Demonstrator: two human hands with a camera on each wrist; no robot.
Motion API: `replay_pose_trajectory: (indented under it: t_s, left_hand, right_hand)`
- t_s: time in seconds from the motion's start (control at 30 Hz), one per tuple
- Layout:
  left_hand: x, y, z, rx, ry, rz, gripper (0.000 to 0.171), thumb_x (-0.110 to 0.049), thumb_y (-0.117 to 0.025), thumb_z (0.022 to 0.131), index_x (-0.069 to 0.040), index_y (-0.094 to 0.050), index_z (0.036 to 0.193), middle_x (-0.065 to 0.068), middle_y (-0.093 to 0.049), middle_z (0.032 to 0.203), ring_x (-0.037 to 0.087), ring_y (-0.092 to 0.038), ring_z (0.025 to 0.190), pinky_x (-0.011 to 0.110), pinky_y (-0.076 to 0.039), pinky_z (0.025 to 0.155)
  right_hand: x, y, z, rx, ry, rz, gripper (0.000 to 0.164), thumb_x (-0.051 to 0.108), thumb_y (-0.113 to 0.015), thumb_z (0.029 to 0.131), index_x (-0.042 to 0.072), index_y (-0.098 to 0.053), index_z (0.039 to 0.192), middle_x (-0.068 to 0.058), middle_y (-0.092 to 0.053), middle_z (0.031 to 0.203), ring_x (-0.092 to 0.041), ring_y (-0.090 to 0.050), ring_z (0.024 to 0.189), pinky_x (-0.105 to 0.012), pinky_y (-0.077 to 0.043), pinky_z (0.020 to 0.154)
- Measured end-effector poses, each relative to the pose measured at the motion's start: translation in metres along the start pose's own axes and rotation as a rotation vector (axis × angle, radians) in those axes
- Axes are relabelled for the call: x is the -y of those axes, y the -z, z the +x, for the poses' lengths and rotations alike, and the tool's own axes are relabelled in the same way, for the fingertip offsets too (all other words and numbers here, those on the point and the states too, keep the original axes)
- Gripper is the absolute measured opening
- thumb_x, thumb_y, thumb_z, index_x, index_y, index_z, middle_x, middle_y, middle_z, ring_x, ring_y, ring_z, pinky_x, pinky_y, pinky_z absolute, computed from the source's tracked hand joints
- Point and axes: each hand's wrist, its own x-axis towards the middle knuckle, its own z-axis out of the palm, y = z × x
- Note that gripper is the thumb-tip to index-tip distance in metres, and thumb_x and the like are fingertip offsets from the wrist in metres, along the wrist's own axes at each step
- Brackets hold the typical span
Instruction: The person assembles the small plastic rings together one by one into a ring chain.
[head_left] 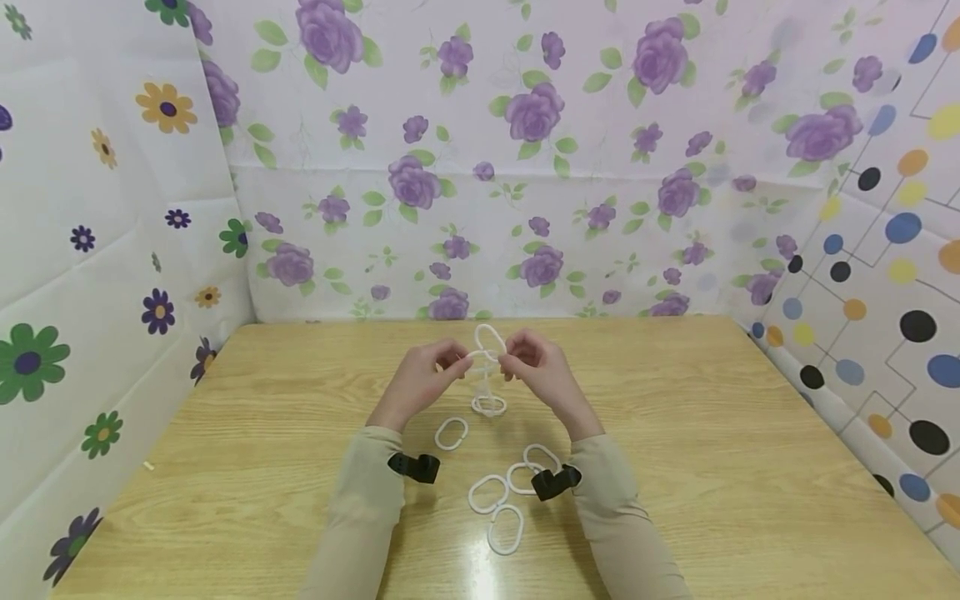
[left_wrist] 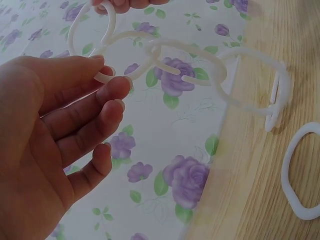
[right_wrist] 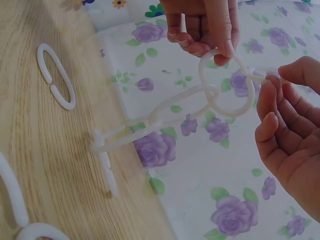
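Note:
Above the table, my left hand (head_left: 423, 379) pinches a white plastic chain link (left_wrist: 131, 34) between thumb and fingertips. More links hang from it as a short chain (right_wrist: 182, 95), whose lowest part touches the tabletop. Facing it, my right hand (head_left: 546, 371) pinches another white oval link (head_left: 480, 332), which stands up above the fingers. That link meets the left hand's link, and in the left wrist view the two appear to overlap. Whether they are fully hooked together I cannot tell. The links have a small gap in one side.
One loose white link (head_left: 438, 435) lies by the left wrist. Several more lie nearer the front, among them one link (head_left: 471, 495) and another (head_left: 491, 535), close to the right forearm. Flowered cloth (head_left: 480, 242) stands behind the wooden table (head_left: 300, 500), with patterned cloths at both sides.

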Motion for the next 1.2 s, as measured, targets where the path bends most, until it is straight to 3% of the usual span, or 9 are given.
replay_pose_trajectory:
  t_s: [0.23,0.57,0.67,0.8,1.2]
  left_hand:
    - [-0.002,0.002,-0.001,0.001,0.003,-0.006,0.016,-0.027,-0.061,0.096,-0.013,-0.067,0.096,0.008,-0.070,0.081,0.015,-0.061,0.074,0.028,-0.047,0.067]
    - [-0.002,0.003,-0.001,-0.001,0.010,-0.011,0.016,-0.026,-0.060,0.097,-0.013,-0.067,0.097,0.003,-0.069,0.080,0.014,-0.061,0.074,0.029,-0.047,0.067]
    - [-0.002,0.004,-0.001,-0.002,0.008,-0.017,0.015,-0.026,-0.060,0.097,-0.012,-0.068,0.097,0.003,-0.069,0.080,0.014,-0.061,0.074,0.029,-0.047,0.067]
    - [-0.002,0.004,-0.001,-0.003,0.010,-0.017,0.015,-0.026,-0.061,0.097,-0.012,-0.068,0.097,0.006,-0.070,0.081,0.014,-0.061,0.074,0.029,-0.047,0.068]
    - [-0.001,0.005,-0.002,0.001,-0.005,-0.001,0.016,-0.026,-0.060,0.097,-0.012,-0.068,0.100,0.009,-0.071,0.084,0.015,-0.062,0.076,0.029,-0.047,0.068]
  right_hand:
    - [-0.001,-0.002,0.000,0.023,0.039,-0.029,0.012,0.010,-0.065,0.092,0.001,-0.058,0.096,-0.001,-0.064,0.079,-0.016,-0.063,0.069,-0.027,-0.052,0.066]
    - [0.002,-0.005,0.000,0.056,0.060,-0.046,0.018,0.006,-0.066,0.090,-0.008,-0.058,0.098,-0.012,-0.064,0.081,-0.022,-0.063,0.070,-0.024,-0.052,0.066]
    - [0.001,-0.004,0.000,0.055,0.060,-0.058,0.015,0.008,-0.066,0.091,-0.004,-0.059,0.097,-0.011,-0.064,0.081,-0.016,-0.062,0.069,-0.024,-0.052,0.067]
    - [0.000,0.001,-0.001,0.050,0.052,-0.073,0.013,0.015,-0.064,0.094,0.002,-0.060,0.097,-0.008,-0.063,0.082,-0.019,-0.061,0.070,-0.025,-0.051,0.068]
    - [-0.002,0.018,-0.002,-0.052,-0.012,-0.105,0.024,0.029,-0.063,0.095,0.006,-0.064,0.100,-0.002,-0.062,0.075,-0.012,-0.058,0.066,-0.026,-0.049,0.066]
